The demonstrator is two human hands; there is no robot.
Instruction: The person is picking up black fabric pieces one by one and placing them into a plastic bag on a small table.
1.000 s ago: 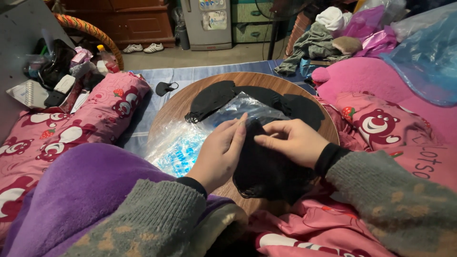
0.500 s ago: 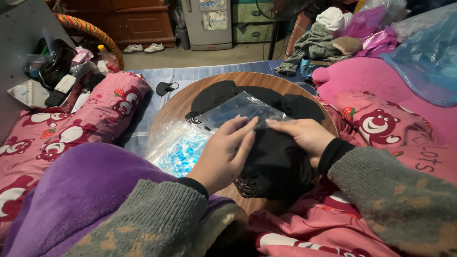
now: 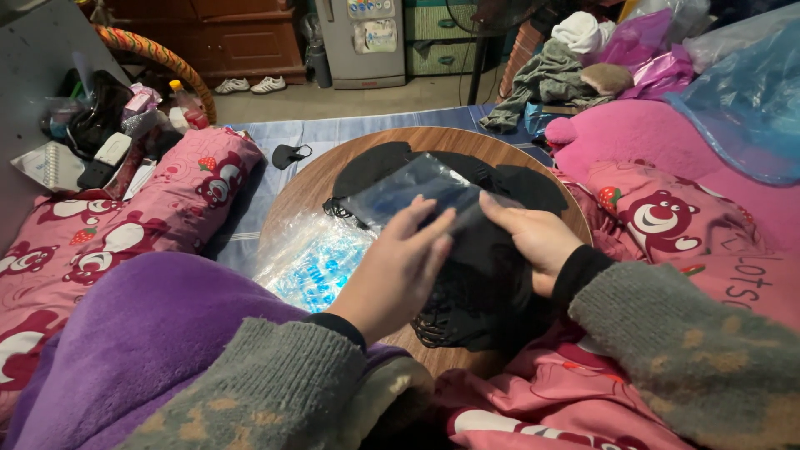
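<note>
Your left hand (image 3: 396,267) has lifted off the black mask stack (image 3: 475,292) since half a second ago; its fingers are now spread and pinch the near edge of a clear plastic pouch (image 3: 412,190). Your right hand (image 3: 533,237) grips the pouch's other edge, thumb on top. The pouch has risen and now tilts above the stack, over the round wooden tabletop (image 3: 317,179). The crinkled plastic bags (image 3: 312,258) stay put at the left.

A single head-worn camera looks steeply down and forward, close over the round wooden tabletop (image 3: 308,187) and the person's lap.
</note>
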